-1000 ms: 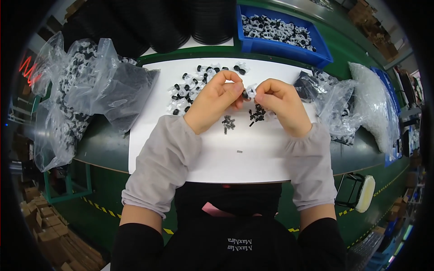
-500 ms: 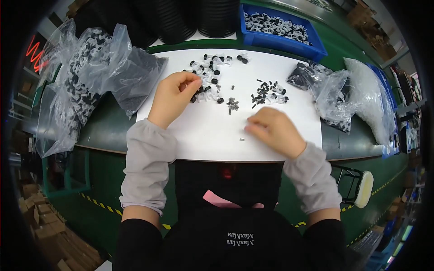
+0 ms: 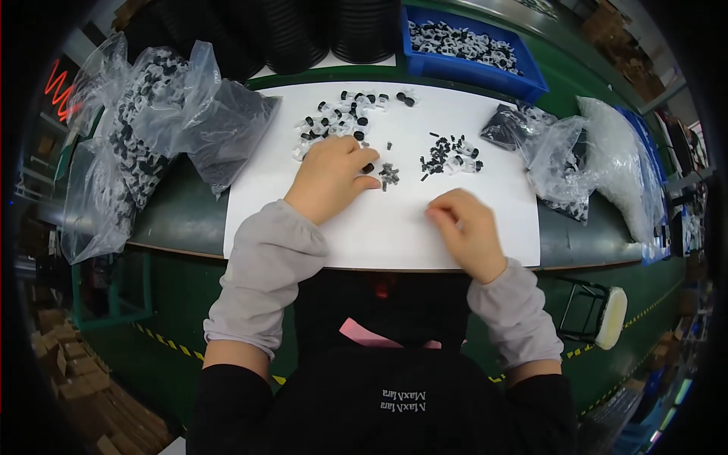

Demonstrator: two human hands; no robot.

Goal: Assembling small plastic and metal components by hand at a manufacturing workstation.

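Note:
My left hand (image 3: 327,182) reaches over the white sheet with thumb and index finger apart, at the near edge of a pile of small white plastic parts with black round ends (image 3: 337,117). Just right of its fingertips lies a small heap of grey pins (image 3: 389,174), with one grey pin (image 3: 390,145) apart behind it. My right hand (image 3: 466,231) is above the sheet at the near right, thumb and index finger pinched together. What is between them is too small or hidden to make out. Beyond it lie short black pins (image 3: 437,155) beside a few white-and-black parts (image 3: 462,161).
A blue bin (image 3: 474,74) of similar white-and-black parts stands at the back right. Clear plastic bags of parts lie at left (image 3: 140,129) and right (image 3: 557,155), with a white-filled bag (image 3: 618,171) farther right. Black ribbed stacks (image 3: 364,30) stand behind.
My left hand has moved right and nearer, opening its fingers beside the grey heap. My right hand has moved slightly right and nearer. The lone grey pin at the front is no longer seen.

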